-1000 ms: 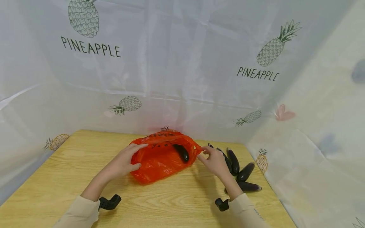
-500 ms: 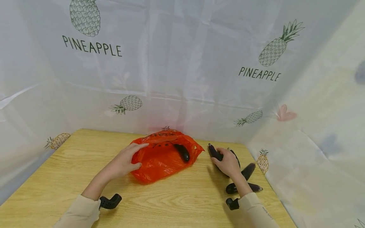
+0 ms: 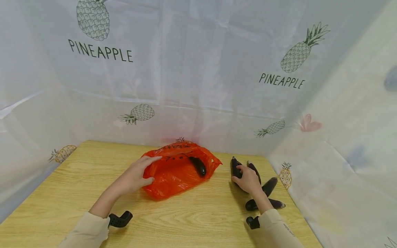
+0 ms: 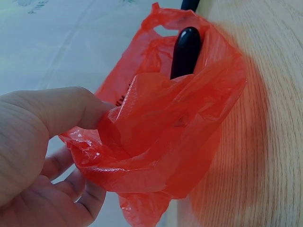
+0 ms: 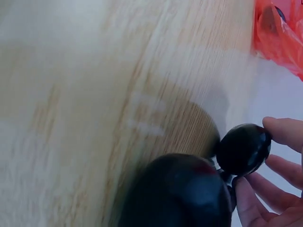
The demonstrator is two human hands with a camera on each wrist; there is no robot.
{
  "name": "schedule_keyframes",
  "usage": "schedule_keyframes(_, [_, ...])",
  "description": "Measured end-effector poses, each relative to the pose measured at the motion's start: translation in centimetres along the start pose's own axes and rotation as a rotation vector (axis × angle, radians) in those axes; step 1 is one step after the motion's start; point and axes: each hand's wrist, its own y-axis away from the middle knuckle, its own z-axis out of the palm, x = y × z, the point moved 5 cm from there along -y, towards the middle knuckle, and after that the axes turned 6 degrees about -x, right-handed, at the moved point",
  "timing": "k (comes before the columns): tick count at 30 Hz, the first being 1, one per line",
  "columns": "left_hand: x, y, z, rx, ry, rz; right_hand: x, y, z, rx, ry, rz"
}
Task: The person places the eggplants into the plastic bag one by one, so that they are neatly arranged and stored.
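Observation:
A red plastic bag lies on the table, its mouth spread toward me. Inside, toward its right side, is a dark purple eggplant; its rounded end shows in the left wrist view. My left hand holds the bag's left edge between thumb and fingers. To the right of the bag, my right hand grips another eggplant. The right wrist view shows thumb and fingers around that eggplant's end. In the head view, the hand partly covers the eggplants beneath it.
More eggplants lie close to the right hand: one just behind it, one angled to its right and one nearer me. Printed white sheeting rises behind and beside the wooden table.
My right hand has let go of the bag's right corner and moved right to the eggplants. The gripped eggplant has shifted slightly rightward. My left hand has stayed at the bag's left edge.

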Motion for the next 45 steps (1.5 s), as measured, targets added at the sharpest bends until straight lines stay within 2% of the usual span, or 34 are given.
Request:
schedule_keyframes(8, [0.0,-0.1,0.1,-0.008,0.013,-0.011,0.1,-0.2,0.4,-0.027,-0.003,0.011])
schedule_keyframes(30, [-0.6,-0.1,0.5,-0.026,0.015,-0.034,0.2,-0.3,1.1,-0.174,0.015,0.021])
schedule_keyframes(45, [-0.5,-0.1,0.4,-0.02,0.021,-0.029,0.3,0.0,1.2,-0.163,-0.015,0.015])
